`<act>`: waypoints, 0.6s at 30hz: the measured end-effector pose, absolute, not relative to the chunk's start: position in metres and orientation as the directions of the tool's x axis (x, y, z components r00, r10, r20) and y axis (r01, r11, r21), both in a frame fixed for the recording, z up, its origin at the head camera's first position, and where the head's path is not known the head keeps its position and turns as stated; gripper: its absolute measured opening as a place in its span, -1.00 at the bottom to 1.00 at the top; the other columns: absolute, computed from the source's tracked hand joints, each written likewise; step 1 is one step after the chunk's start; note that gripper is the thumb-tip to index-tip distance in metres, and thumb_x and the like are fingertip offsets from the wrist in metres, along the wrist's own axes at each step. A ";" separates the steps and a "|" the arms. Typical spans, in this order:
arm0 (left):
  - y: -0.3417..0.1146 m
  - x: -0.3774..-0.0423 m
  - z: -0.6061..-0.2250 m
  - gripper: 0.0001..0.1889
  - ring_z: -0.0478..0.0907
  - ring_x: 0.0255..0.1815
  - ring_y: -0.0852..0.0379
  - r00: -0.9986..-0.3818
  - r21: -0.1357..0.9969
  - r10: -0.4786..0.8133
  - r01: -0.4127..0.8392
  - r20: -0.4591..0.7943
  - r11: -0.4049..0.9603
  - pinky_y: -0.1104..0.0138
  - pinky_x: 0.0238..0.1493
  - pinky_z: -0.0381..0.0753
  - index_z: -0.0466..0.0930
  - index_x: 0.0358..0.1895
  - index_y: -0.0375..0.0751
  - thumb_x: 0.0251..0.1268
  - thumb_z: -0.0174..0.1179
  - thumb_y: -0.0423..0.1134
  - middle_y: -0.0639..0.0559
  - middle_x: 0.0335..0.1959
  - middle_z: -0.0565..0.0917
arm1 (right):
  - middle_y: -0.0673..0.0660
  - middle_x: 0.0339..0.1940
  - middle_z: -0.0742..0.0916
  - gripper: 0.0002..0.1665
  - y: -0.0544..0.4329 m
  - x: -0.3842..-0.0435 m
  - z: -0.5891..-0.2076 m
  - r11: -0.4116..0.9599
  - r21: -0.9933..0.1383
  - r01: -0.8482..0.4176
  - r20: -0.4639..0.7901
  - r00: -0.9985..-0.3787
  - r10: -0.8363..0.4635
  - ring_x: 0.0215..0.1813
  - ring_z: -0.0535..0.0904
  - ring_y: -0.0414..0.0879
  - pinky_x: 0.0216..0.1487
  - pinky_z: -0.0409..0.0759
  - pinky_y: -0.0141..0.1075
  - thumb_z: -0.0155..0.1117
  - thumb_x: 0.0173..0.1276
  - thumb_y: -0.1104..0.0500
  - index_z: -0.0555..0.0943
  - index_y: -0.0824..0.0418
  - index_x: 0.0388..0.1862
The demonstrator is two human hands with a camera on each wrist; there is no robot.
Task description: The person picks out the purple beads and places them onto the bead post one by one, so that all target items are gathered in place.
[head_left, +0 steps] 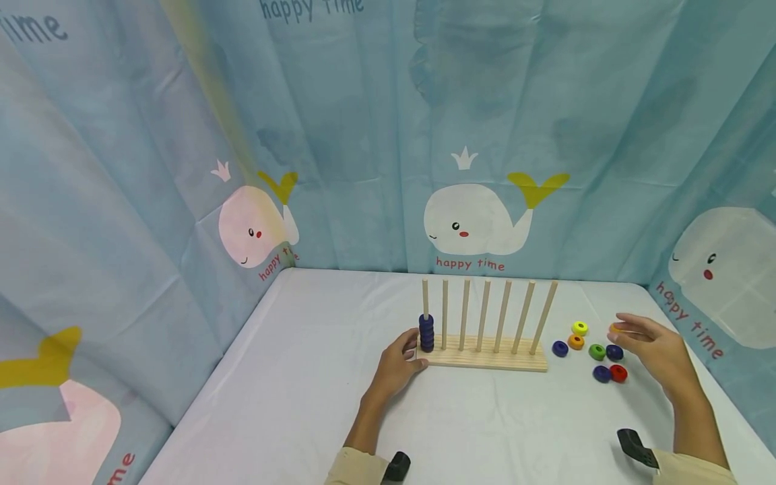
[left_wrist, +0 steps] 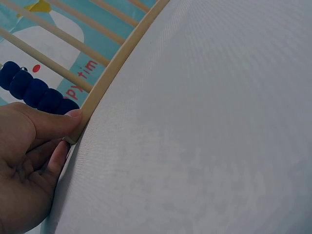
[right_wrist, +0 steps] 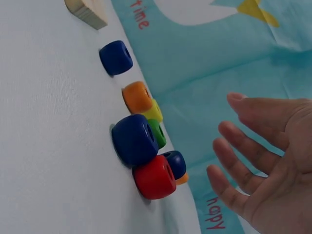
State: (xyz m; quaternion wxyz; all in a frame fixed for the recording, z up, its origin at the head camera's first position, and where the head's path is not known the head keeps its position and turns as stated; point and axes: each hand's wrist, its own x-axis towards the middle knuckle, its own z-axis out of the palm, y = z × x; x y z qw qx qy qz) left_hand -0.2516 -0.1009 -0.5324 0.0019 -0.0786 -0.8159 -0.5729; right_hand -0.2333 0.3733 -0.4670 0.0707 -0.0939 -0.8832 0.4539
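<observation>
My left hand [head_left: 397, 367] grips the left end of a wooden peg rack [head_left: 485, 362], thumb on the base's front edge. In the left wrist view the thumb and fingers pinch the corner of that base [left_wrist: 109, 73]. Several dark blue beads [head_left: 427, 333] are stacked on the leftmost peg; the other pegs are bare. Over the loose beads at the right hovers my right hand [head_left: 657, 350], its fingers spread and holding nothing in the right wrist view. Beneath its fingertips an orange bead [head_left: 615, 328] partly shows. Nearest it lie a blue bead [head_left: 615, 352] and a red bead [head_left: 618, 373].
More loose beads lie right of the rack: a yellow bead [head_left: 580, 328], another orange bead [head_left: 576, 342], a green bead [head_left: 597, 351] and two further blue ones. A white cloth covers the table [head_left: 291, 377]. A blue whale-print curtain [head_left: 364, 202] rises behind and beside it.
</observation>
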 end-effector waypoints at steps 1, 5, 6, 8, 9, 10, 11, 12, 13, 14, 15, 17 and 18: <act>-0.101 -0.251 -0.532 -0.26 0.57 0.40 -0.17 -0.987 0.933 0.127 0.136 0.098 0.333 0.12 0.43 0.64 0.40 0.54 -0.31 0.29 0.43 -0.45 -0.28 0.37 0.61 | 0.49 0.45 0.56 -0.11 0.374 -0.233 -0.468 0.574 -0.812 0.112 0.031 -0.972 0.233 0.49 0.35 0.55 0.35 0.35 0.62 0.24 0.60 -0.20 0.30 0.34 0.63; -0.101 -0.251 -0.532 -0.26 0.57 0.40 -0.17 -0.988 0.933 0.126 0.129 0.092 0.335 0.12 0.43 0.64 0.41 0.54 -0.31 0.27 0.44 -0.46 -0.28 0.37 0.61 | 0.55 0.52 0.44 -0.10 0.378 -0.234 -0.472 0.576 -0.806 0.140 0.001 -0.971 0.237 0.51 0.30 0.57 0.35 0.35 0.61 0.22 0.62 -0.17 0.26 0.36 0.65; -0.101 -0.251 -0.532 -0.26 0.57 0.40 -0.17 -0.988 0.933 0.125 0.129 0.092 0.336 0.12 0.44 0.64 0.41 0.54 -0.31 0.28 0.44 -0.46 -0.27 0.38 0.61 | 0.56 0.52 0.44 -0.11 0.379 -0.234 -0.473 0.578 -0.803 0.145 -0.005 -0.972 0.237 0.51 0.30 0.57 0.35 0.36 0.61 0.21 0.62 -0.16 0.26 0.37 0.65; -0.101 -0.251 -0.532 -0.26 0.57 0.41 -0.16 -0.989 0.934 0.124 0.123 0.085 0.336 0.13 0.44 0.63 0.40 0.54 -0.30 0.28 0.44 -0.45 -0.26 0.38 0.60 | 0.56 0.51 0.44 -0.14 0.382 -0.235 -0.475 0.581 -0.799 0.154 -0.017 -0.972 0.235 0.51 0.30 0.57 0.34 0.38 0.60 0.21 0.64 -0.12 0.25 0.38 0.64; -0.101 -0.251 -0.532 -0.26 0.57 0.41 -0.16 -0.989 0.934 0.124 0.124 0.086 0.336 0.12 0.44 0.63 0.40 0.54 -0.30 0.29 0.44 -0.45 -0.26 0.39 0.60 | 0.56 0.51 0.44 -0.15 0.383 -0.236 -0.476 0.582 -0.797 0.160 -0.024 -0.972 0.234 0.51 0.31 0.56 0.34 0.38 0.60 0.21 0.64 -0.10 0.25 0.39 0.64; -0.101 -0.251 -0.531 -0.26 0.57 0.41 -0.16 -0.988 0.934 0.125 0.125 0.088 0.336 0.12 0.44 0.63 0.41 0.54 -0.30 0.29 0.44 -0.45 -0.26 0.39 0.60 | 0.56 0.51 0.44 -0.16 0.384 -0.236 -0.476 0.583 -0.796 0.164 -0.029 -0.972 0.234 0.50 0.31 0.57 0.33 0.39 0.60 0.22 0.64 -0.08 0.26 0.40 0.64; -0.101 -0.251 -0.531 -0.26 0.57 0.41 -0.15 -0.989 0.934 0.124 0.122 0.085 0.335 0.12 0.44 0.63 0.40 0.55 -0.29 0.30 0.44 -0.44 -0.25 0.39 0.60 | 0.57 0.51 0.44 -0.17 0.385 -0.236 -0.477 0.585 -0.793 0.170 -0.036 -0.972 0.234 0.50 0.31 0.56 0.33 0.40 0.59 0.22 0.64 -0.06 0.26 0.40 0.63; -0.101 -0.251 -0.531 -0.27 0.57 0.41 -0.15 -0.988 0.934 0.124 0.125 0.087 0.335 0.12 0.44 0.63 0.41 0.54 -0.30 0.30 0.44 -0.44 -0.26 0.39 0.60 | 0.57 0.51 0.44 -0.17 0.386 -0.237 -0.478 0.587 -0.791 0.174 -0.041 -0.972 0.233 0.50 0.32 0.56 0.32 0.42 0.58 0.24 0.63 -0.04 0.26 0.41 0.63; -0.101 -0.251 -0.531 -0.27 0.57 0.41 -0.15 -0.988 0.934 0.125 0.124 0.087 0.334 0.12 0.43 0.64 0.41 0.54 -0.30 0.30 0.44 -0.44 -0.26 0.39 0.60 | 0.57 0.51 0.45 -0.17 0.387 -0.237 -0.479 0.594 -0.784 0.181 -0.046 -0.971 0.235 0.49 0.33 0.55 0.32 0.46 0.54 0.25 0.62 -0.04 0.26 0.41 0.63; -0.101 -0.251 -0.530 -0.26 0.57 0.41 -0.15 -0.988 0.935 0.125 0.125 0.087 0.333 0.11 0.43 0.64 0.41 0.54 -0.30 0.29 0.44 -0.44 -0.26 0.39 0.60 | 0.57 0.51 0.44 -0.16 0.388 -0.238 -0.481 0.596 -0.781 0.186 -0.051 -0.970 0.236 0.48 0.34 0.55 0.31 0.47 0.53 0.26 0.62 -0.03 0.26 0.40 0.63; -0.101 -0.251 -0.530 -0.26 0.57 0.41 -0.15 -0.988 0.934 0.125 0.125 0.087 0.334 0.12 0.43 0.64 0.41 0.54 -0.30 0.29 0.44 -0.44 -0.26 0.39 0.60 | 0.56 0.51 0.44 -0.15 0.389 -0.238 -0.482 0.599 -0.777 0.194 -0.057 -0.969 0.240 0.48 0.34 0.54 0.31 0.48 0.51 0.27 0.60 -0.04 0.25 0.40 0.64; -0.101 -0.250 -0.531 -0.26 0.57 0.40 -0.15 -0.988 0.934 0.125 0.127 0.089 0.335 0.11 0.43 0.64 0.41 0.54 -0.30 0.29 0.44 -0.44 -0.26 0.38 0.60 | 0.56 0.51 0.44 -0.12 0.391 -0.239 -0.485 0.599 -0.776 0.198 -0.062 -0.969 0.240 0.46 0.36 0.54 0.29 0.51 0.49 0.30 0.57 -0.05 0.25 0.39 0.64; -0.101 -0.250 -0.531 -0.26 0.57 0.40 -0.15 -0.988 0.934 0.126 0.127 0.089 0.335 0.11 0.43 0.64 0.41 0.54 -0.30 0.29 0.44 -0.44 -0.26 0.38 0.60 | 0.56 0.51 0.44 -0.09 0.392 -0.239 -0.486 0.600 -0.775 0.200 -0.063 -0.969 0.240 0.45 0.37 0.54 0.27 0.53 0.47 0.32 0.56 -0.07 0.24 0.39 0.64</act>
